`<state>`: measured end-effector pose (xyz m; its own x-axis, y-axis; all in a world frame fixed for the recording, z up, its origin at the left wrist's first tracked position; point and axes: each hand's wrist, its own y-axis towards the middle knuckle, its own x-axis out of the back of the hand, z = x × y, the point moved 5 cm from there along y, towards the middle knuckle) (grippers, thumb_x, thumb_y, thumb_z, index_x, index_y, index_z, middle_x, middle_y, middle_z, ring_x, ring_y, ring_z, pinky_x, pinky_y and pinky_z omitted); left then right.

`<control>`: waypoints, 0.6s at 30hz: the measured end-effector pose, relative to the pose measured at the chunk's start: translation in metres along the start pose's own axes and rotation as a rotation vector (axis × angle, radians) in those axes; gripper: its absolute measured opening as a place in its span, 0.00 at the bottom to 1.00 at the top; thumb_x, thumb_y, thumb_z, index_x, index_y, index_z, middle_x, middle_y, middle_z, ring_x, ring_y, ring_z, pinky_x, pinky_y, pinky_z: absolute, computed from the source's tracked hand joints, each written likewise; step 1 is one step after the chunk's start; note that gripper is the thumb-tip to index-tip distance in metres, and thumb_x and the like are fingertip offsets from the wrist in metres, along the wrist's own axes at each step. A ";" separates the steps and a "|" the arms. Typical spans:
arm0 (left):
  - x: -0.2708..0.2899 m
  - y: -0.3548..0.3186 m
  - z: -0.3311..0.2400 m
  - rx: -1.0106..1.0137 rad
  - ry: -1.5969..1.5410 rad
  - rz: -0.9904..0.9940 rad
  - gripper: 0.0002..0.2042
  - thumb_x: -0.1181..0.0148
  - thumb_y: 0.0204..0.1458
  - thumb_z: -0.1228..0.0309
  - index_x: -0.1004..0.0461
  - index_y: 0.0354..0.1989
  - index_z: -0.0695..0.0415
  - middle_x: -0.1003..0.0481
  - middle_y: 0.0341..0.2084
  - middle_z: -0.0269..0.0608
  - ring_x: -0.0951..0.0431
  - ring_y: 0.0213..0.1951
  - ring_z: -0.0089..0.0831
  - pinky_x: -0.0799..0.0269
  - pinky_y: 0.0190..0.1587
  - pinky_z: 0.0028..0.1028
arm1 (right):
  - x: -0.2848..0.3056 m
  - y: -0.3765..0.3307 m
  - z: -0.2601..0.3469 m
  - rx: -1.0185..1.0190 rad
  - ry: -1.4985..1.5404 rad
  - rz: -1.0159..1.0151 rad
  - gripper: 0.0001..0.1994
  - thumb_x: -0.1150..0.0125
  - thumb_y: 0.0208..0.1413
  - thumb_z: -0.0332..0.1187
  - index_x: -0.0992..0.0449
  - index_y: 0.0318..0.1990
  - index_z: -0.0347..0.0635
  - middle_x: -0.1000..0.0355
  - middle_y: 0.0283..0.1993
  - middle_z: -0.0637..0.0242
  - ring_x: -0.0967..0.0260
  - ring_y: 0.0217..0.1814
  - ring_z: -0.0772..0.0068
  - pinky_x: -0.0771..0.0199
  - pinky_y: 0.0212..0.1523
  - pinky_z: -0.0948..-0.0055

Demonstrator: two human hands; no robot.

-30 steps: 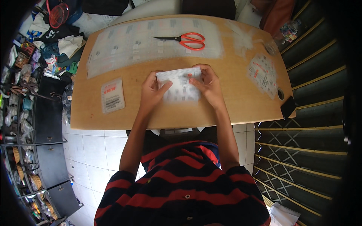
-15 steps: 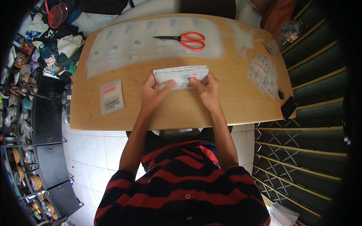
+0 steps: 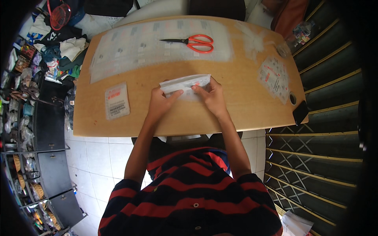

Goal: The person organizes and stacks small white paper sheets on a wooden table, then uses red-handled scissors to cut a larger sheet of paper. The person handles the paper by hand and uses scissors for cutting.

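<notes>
Between my two hands is a stack of printed translucent plastic bags [image 3: 185,83], held above the middle of the table. My left hand [image 3: 162,99] grips its left end, thumb on the near face. At the right end my right hand [image 3: 210,96] does the same, and its fingers are partly hidden behind the stack. The stack's upper edge tilts slightly, higher on the right. A small pile of similar printed bags [image 3: 117,101] lies flat to the left of my hands.
Scissors with red handles [image 3: 200,43] rest on wide translucent printed sheets [image 3: 130,49] at the far side of the wooden table [image 3: 165,125]. On the right lie loose printed bags [image 3: 274,78], a tape roll [image 3: 292,98] and a black phone [image 3: 301,113]. Cluttered shelves [image 3: 23,118] stand left.
Both hands have tipped the stack of bags and brought its upper edge slightly nearer to me. The right end has shifted a little to the left. Everything else on the table is unmoved.
</notes>
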<state>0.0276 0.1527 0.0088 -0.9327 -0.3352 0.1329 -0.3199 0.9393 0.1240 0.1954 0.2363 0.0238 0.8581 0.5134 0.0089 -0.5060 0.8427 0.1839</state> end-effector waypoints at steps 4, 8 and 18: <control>0.002 0.003 -0.007 -0.081 -0.003 -0.009 0.15 0.32 0.50 0.75 0.26 0.45 0.64 0.20 0.38 0.39 0.23 0.41 0.23 0.28 0.44 0.25 | -0.002 0.002 0.013 0.055 -0.038 -0.006 0.13 0.32 0.54 0.25 0.26 0.45 0.34 0.23 0.40 0.66 0.29 0.41 0.80 0.29 0.45 0.76; -0.003 0.001 -0.010 0.031 -0.106 -0.034 0.12 0.33 0.50 0.74 0.24 0.40 0.65 0.20 0.36 0.38 0.23 0.41 0.22 0.27 0.45 0.25 | 0.002 0.003 -0.002 -0.033 -0.057 0.016 0.12 0.34 0.55 0.25 0.26 0.46 0.33 0.22 0.42 0.66 0.29 0.42 0.79 0.28 0.45 0.76; -0.001 0.005 0.004 0.076 -0.025 -0.001 0.16 0.33 0.50 0.73 0.25 0.47 0.67 0.20 0.41 0.42 0.22 0.41 0.25 0.26 0.45 0.26 | -0.003 0.006 -0.013 -0.021 -0.120 0.038 0.14 0.35 0.55 0.25 0.27 0.48 0.32 0.23 0.44 0.64 0.28 0.44 0.78 0.28 0.47 0.75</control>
<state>0.0258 0.1582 0.0056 -0.9359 -0.3354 0.1078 -0.3320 0.9420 0.0489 0.1883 0.2419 0.0123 0.8422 0.5226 0.1330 -0.5386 0.8271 0.1607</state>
